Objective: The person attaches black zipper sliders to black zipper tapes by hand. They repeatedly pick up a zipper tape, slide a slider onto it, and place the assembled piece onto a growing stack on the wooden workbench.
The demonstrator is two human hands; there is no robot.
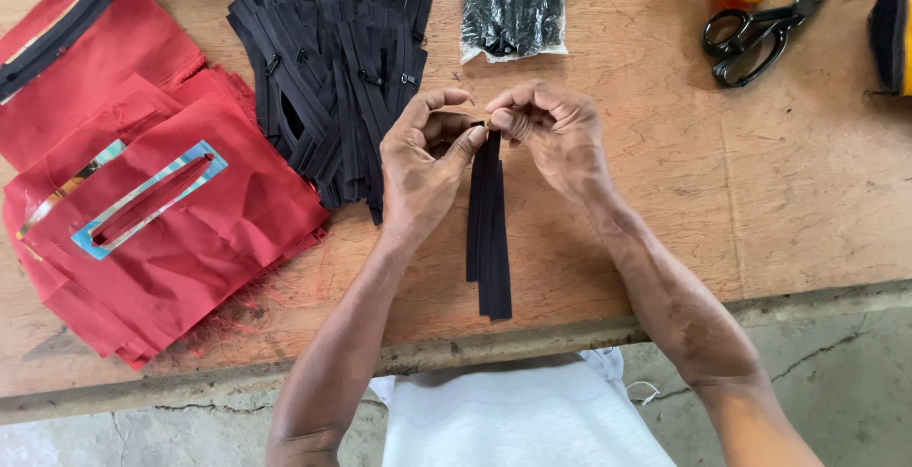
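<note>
Black zipper tape hangs from both hands over the wooden table, its upper end pinched between them and its lower end lying near the table's front edge. The left hand has its fingers closed on the top of the strip; the right hand grips the same end. A heap of black zippers lies just behind, red fabric pieces to the left, scissors well apart.
</note>
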